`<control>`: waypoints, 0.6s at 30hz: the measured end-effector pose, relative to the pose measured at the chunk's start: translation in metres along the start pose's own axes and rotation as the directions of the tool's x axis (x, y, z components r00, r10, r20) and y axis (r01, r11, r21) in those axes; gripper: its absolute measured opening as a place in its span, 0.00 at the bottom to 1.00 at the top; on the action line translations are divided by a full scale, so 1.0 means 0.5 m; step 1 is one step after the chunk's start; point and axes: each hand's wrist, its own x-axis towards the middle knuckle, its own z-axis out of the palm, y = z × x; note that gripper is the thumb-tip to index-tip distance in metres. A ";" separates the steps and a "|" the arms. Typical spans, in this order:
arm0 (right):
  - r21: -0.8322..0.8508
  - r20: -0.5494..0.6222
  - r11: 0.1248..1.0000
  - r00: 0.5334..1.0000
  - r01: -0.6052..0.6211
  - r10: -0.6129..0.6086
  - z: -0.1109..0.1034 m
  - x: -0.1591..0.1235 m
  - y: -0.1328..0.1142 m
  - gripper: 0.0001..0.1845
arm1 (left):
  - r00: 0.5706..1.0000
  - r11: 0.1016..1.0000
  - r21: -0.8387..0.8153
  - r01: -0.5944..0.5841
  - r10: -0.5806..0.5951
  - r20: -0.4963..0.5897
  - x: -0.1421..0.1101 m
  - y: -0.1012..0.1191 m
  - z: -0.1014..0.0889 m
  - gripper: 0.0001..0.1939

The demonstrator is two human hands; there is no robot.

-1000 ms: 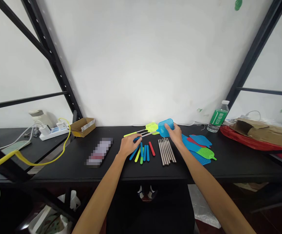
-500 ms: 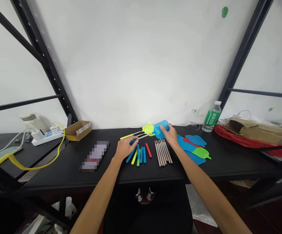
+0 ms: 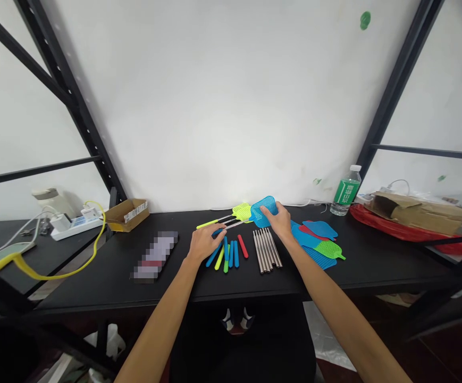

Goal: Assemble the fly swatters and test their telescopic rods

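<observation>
A blue fly swatter (image 3: pixel 263 210) with a thin metal rod is held between my two hands. My right hand (image 3: pixel 277 219) is closed on its mesh head, thumb on top. My left hand (image 3: pixel 207 241) grips its handle end, the fingers around the blue grip. Just behind lies a yellow-green fly swatter (image 3: pixel 242 211) with a metal rod and yellow grip. In front of my left hand are several loose coloured grips (image 3: pixel 231 254) in blue, yellow, green and red. Several metal rods (image 3: pixel 267 250) lie side by side near my right wrist. Loose swatter heads (image 3: pixel 320 239) overlap right of my right forearm.
A blurred-out phone (image 3: pixel 156 256) and a small cardboard box (image 3: pixel 127 215) are on the left of the black table (image 3: pixel 111 276). A water bottle (image 3: pixel 346 191), a flattened carton (image 3: pixel 418 213) and red plastic (image 3: pixel 368 222) sit right. A power strip (image 3: pixel 75 225) with cables is far left.
Almost nothing differs. Both hands keep their hold on the blue fly swatter, and the view has shifted very slightly.
</observation>
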 end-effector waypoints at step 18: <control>0.040 -0.020 0.999 1.000 0.013 -0.012 0.004 -0.004 -0.005 0.19 | 1.000 0.998 -0.062 0.015 -0.015 0.004 0.002 -0.002 0.003 0.17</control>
